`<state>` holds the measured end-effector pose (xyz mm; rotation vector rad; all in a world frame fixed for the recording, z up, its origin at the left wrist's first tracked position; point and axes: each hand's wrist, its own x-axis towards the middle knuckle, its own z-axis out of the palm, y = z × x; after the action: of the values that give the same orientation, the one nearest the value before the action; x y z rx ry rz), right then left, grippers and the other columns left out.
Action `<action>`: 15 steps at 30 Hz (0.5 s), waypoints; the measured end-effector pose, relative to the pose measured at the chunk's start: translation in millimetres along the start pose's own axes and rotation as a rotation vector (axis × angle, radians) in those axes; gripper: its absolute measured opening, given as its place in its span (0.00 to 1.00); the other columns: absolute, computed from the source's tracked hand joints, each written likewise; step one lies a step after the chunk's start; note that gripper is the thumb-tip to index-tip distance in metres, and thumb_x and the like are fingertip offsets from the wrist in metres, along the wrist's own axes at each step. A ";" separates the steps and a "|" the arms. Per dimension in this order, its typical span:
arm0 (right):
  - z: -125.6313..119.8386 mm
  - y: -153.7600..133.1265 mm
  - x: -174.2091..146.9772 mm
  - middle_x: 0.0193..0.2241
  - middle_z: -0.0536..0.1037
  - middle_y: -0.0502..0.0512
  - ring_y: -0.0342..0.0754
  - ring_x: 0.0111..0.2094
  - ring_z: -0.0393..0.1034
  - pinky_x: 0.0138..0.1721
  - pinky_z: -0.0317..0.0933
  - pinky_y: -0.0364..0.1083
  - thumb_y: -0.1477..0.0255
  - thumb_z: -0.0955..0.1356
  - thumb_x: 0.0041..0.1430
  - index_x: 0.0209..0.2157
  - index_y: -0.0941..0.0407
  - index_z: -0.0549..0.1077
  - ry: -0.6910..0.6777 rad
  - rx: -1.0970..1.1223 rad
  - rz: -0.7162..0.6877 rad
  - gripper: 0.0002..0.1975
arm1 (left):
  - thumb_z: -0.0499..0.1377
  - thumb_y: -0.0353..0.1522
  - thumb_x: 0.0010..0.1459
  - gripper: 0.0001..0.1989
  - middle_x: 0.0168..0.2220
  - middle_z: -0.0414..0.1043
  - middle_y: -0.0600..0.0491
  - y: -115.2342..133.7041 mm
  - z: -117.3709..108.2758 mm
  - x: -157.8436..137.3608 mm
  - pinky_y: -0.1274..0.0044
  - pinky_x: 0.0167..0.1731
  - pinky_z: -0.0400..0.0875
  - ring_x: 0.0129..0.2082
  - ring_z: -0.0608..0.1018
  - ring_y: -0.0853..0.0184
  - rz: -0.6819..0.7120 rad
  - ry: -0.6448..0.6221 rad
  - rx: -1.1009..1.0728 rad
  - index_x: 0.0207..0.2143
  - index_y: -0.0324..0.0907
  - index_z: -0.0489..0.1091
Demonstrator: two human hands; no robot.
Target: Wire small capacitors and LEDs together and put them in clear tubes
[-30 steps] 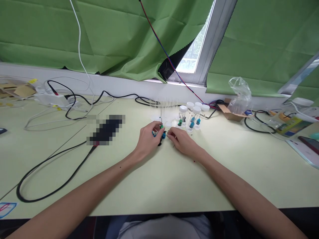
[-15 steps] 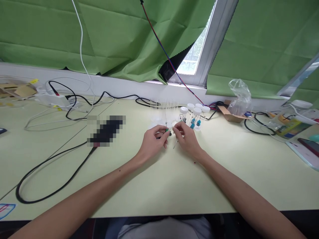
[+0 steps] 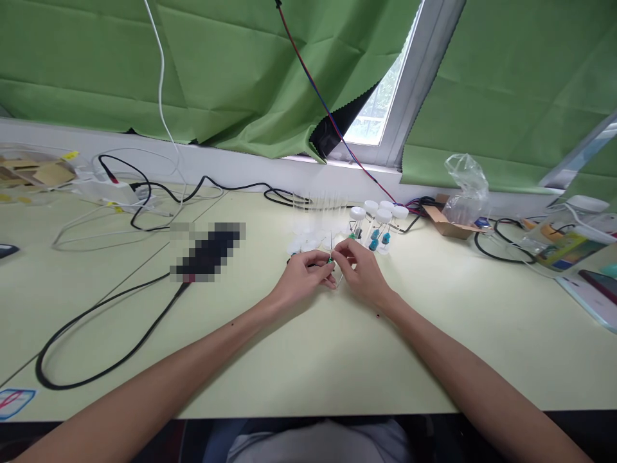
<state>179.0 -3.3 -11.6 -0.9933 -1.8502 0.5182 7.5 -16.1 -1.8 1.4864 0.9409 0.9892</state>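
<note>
My left hand [image 3: 303, 275] is closed, pinching a small green piece [image 3: 330, 260] between thumb and fingertips. A thin metal needle stands up from that piece. Close beside it, my right hand [image 3: 360, 269] is also closed, its thumb and fingertip meeting at the needle. A thin pale rod [image 3: 340, 281] sticks out below the right fingers. Just behind both hands are clear tubes with white caps [image 3: 357, 213] and small blue pieces [image 3: 374, 244]. To their left stand several clear upright tubes [image 3: 318, 209] with pale round bases, partly hidden by my left hand.
On the left, a blurred-out dark device [image 3: 212, 252] has a black cable looping across the table [image 3: 299, 360]. A cardboard box [image 3: 450, 224] with a plastic bag [image 3: 465, 186] stands at the back right. A phone [image 3: 598, 283] lies at the far right.
My left hand has moved slightly right, bringing the green piece and its needle up against the right fingertips. The right hand has barely moved.
</note>
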 end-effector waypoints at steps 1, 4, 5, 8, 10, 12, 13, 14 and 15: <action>-0.2 0.0 0.0 0.31 0.74 0.52 0.45 0.31 0.68 0.30 0.63 0.44 0.66 0.63 0.67 0.35 0.55 0.68 -0.006 -0.001 0.003 0.08 | 0.62 0.37 0.58 0.11 0.31 0.77 0.51 0.7 0.5 -0.2 0.67 0.40 0.79 0.30 0.82 0.63 -0.006 -0.001 -0.007 0.40 0.42 0.76; -0.1 0.7 0.1 0.32 0.74 0.53 0.45 0.32 0.68 0.30 0.62 0.44 0.66 0.63 0.67 0.35 0.54 0.68 -0.015 -0.005 0.003 0.08 | 0.62 0.36 0.57 0.10 0.32 0.76 0.50 2.3 1.9 -0.4 0.66 0.42 0.80 0.32 0.82 0.62 -0.010 -0.001 -0.023 0.40 0.41 0.77; 0.1 1.1 0.1 0.32 0.74 0.53 0.45 0.32 0.68 0.30 0.63 0.44 0.65 0.63 0.67 0.35 0.54 0.68 -0.014 -0.008 -0.002 0.08 | 0.62 0.36 0.57 0.10 0.33 0.76 0.50 2.6 2.2 -0.3 0.66 0.42 0.80 0.33 0.82 0.62 -0.009 -0.003 -0.031 0.40 0.41 0.77; 0.6 2.2 0.1 0.31 0.74 0.53 0.45 0.31 0.68 0.31 0.63 0.45 0.65 0.63 0.66 0.34 0.54 0.68 -0.005 -0.013 -0.022 0.08 | 0.62 0.36 0.57 0.10 0.34 0.77 0.49 3.5 2.5 -0.1 0.66 0.43 0.79 0.34 0.83 0.61 -0.016 -0.012 -0.055 0.40 0.41 0.78; 0.6 2.6 -0.1 0.31 0.74 0.53 0.45 0.31 0.68 0.31 0.64 0.45 0.66 0.63 0.66 0.34 0.54 0.68 -0.007 -0.014 -0.026 0.08 | 0.62 0.35 0.57 0.09 0.35 0.78 0.49 4.4 2.4 0.0 0.66 0.44 0.79 0.34 0.83 0.62 -0.030 -0.009 -0.056 0.39 0.41 0.77; 0.4 2.6 -0.3 0.31 0.74 0.53 0.45 0.31 0.68 0.31 0.64 0.45 0.66 0.64 0.66 0.34 0.54 0.68 -0.009 -0.013 -0.025 0.08 | 0.62 0.35 0.57 0.09 0.34 0.79 0.49 5.4 2.3 -0.1 0.66 0.45 0.78 0.33 0.83 0.62 -0.046 -0.002 -0.047 0.39 0.41 0.77; 0.3 2.6 -0.4 0.31 0.74 0.53 0.45 0.31 0.68 0.31 0.64 0.45 0.66 0.64 0.66 0.34 0.54 0.68 -0.013 -0.011 -0.025 0.08 | 0.62 0.34 0.58 0.09 0.33 0.79 0.49 5.7 2.2 -0.1 0.66 0.45 0.78 0.33 0.83 0.62 -0.052 0.000 -0.042 0.39 0.41 0.77; 0.1 2.5 -0.4 0.31 0.74 0.53 0.45 0.32 0.68 0.32 0.64 0.45 0.66 0.64 0.66 0.35 0.55 0.68 -0.015 -0.010 -0.025 0.08 | 0.61 0.34 0.58 0.09 0.33 0.79 0.49 6.0 2.1 0.0 0.66 0.45 0.78 0.33 0.83 0.62 -0.055 0.000 -0.039 0.39 0.41 0.77; 0.0 2.4 -0.3 0.32 0.74 0.53 0.46 0.32 0.68 0.32 0.64 0.45 0.67 0.64 0.66 0.35 0.55 0.68 -0.017 -0.008 -0.027 0.07 | 0.61 0.34 0.58 0.09 0.33 0.79 0.49 6.2 2.0 0.0 0.66 0.46 0.77 0.33 0.83 0.62 -0.058 0.000 -0.040 0.39 0.41 0.77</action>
<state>180.1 -2.2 -13.5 -0.9712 -1.8797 0.5045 9.7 -17.6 4.2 1.4187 0.9539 0.9608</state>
